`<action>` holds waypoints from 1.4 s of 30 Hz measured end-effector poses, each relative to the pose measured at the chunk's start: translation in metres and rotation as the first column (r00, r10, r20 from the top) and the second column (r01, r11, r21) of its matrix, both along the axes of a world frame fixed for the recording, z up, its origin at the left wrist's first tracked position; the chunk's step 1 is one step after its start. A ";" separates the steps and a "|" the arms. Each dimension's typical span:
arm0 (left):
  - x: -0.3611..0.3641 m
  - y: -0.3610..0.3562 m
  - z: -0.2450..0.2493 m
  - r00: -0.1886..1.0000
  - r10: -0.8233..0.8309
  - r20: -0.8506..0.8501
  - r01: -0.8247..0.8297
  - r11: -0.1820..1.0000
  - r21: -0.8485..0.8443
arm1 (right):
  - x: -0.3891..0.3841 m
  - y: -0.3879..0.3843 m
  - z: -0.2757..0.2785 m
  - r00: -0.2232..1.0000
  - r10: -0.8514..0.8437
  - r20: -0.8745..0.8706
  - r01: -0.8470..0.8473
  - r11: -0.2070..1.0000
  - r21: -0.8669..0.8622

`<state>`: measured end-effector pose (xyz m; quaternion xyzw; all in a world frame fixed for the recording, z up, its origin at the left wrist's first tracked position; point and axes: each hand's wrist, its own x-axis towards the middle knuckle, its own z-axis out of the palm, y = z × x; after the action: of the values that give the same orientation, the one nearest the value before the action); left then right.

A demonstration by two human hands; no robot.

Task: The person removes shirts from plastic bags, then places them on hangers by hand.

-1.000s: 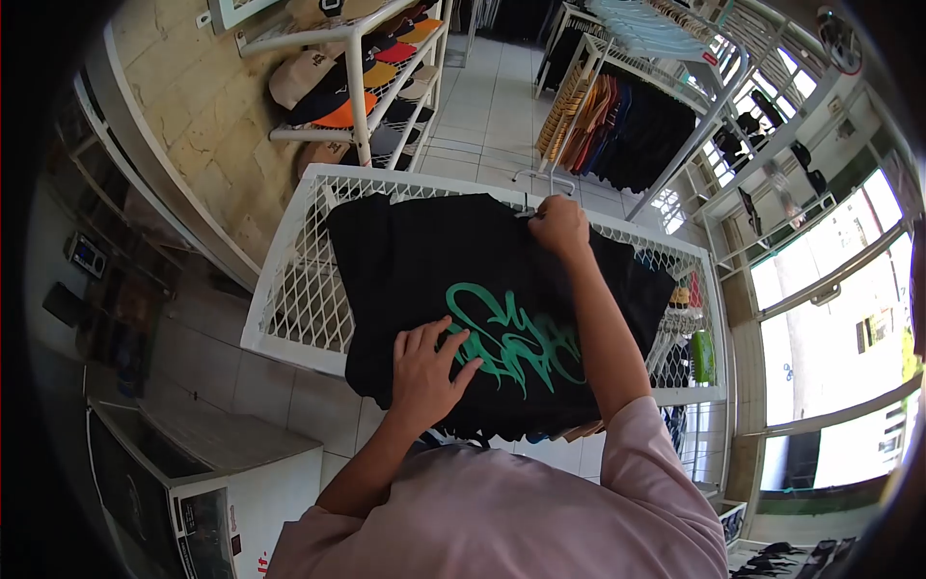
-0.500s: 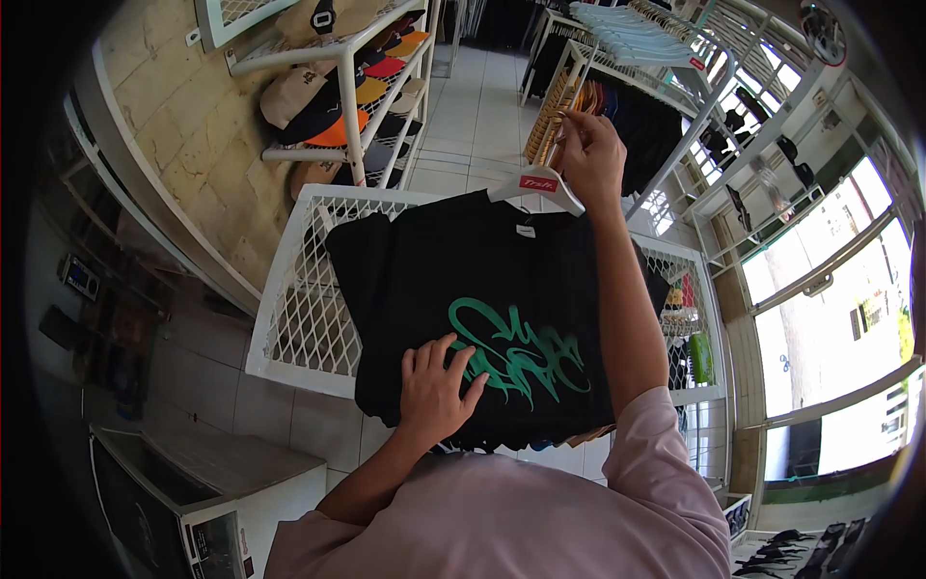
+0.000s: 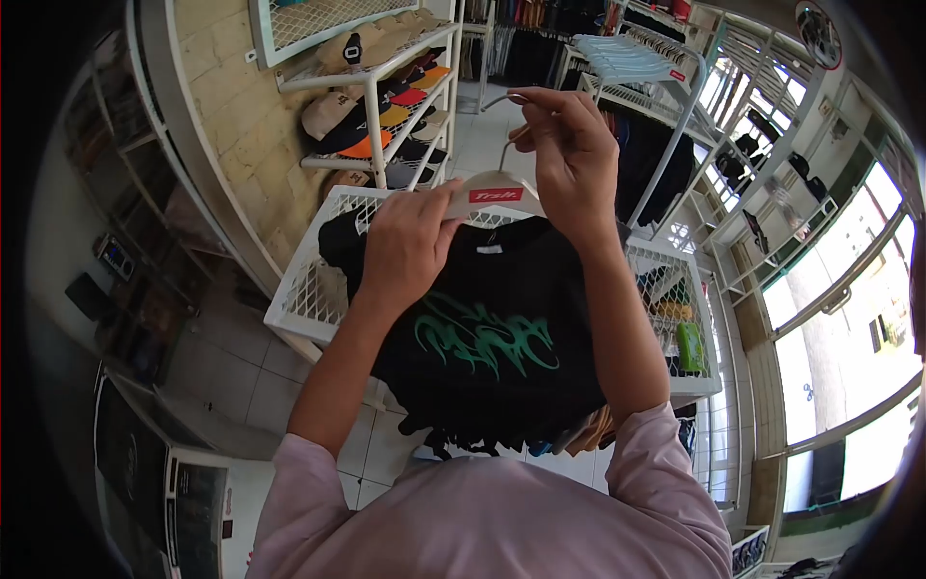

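A black T-shirt (image 3: pixel 482 405) with green graffiti-style lettering hangs on a pale hanger (image 3: pixel 496 196) that bears a red label. My left hand (image 3: pixel 405 241) is closed around the hanger's left shoulder, by the shirt's collar. Above it, my right hand (image 3: pixel 577 159) pinches the metal hook between thumb and fingers, and the hook's tip pokes out to the left. The shirt's front faces me and its lower part droops in folds. Beneath and behind it is a white mesh-topped table (image 3: pixel 318 294).
A white shelf rack (image 3: pixel 371 135) holds several caps on the left. Pale blue hangers (image 3: pixel 627 60) line a clothes rail at the back right. A green packet (image 3: pixel 690 347) lies at the table's right side. Dark clothes (image 3: pixel 666 174) hang behind my right arm.
My left hand has left the shirt's printed front and taken hold of the hanger's shoulder. My right hand still grips the hook. Hanger and collar have shifted slightly left and the shirt hangs more bunched.
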<state>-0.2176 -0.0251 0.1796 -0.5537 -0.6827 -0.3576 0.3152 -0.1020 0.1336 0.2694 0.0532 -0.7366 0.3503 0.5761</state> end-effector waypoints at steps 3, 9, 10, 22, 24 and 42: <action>0.024 -0.020 0.001 0.998 0.063 0.009 -0.063 0.998 -0.007 | 0.030 -0.019 -0.004 0.988 -0.139 -0.070 0.144 0.988 0.064; 0.074 -0.097 0.005 0.929 0.370 -0.020 -0.370 0.929 -0.001 | 0.075 -0.082 -0.067 0.962 -0.102 0.255 0.062 0.986 0.158; 0.081 -0.112 0.004 0.915 0.402 -0.041 -0.401 0.916 0.014 | 0.070 -0.094 -0.083 0.948 -0.072 0.311 0.018 0.985 0.173; 0.139 -0.229 0.005 0.725 0.687 0.039 -0.684 0.726 -0.074 | 0.037 -0.226 -0.118 0.738 -0.094 0.668 -0.184 0.925 0.333; 0.140 -0.249 0.002 0.691 0.721 0.043 -0.717 0.692 -0.087 | 0.027 -0.241 -0.121 0.687 0.097 0.720 -0.345 0.916 0.206; 0.116 -0.387 -0.007 0.601 0.787 0.138 -0.776 0.617 -0.134 | 0.015 -0.344 -0.141 0.379 0.923 -0.063 -0.682 0.233 -0.694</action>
<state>-0.1011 -0.4120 0.1723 -0.1735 -0.8921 -0.2127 0.3589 -0.0867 -0.2108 0.1279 0.1748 -0.5256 0.8212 0.1371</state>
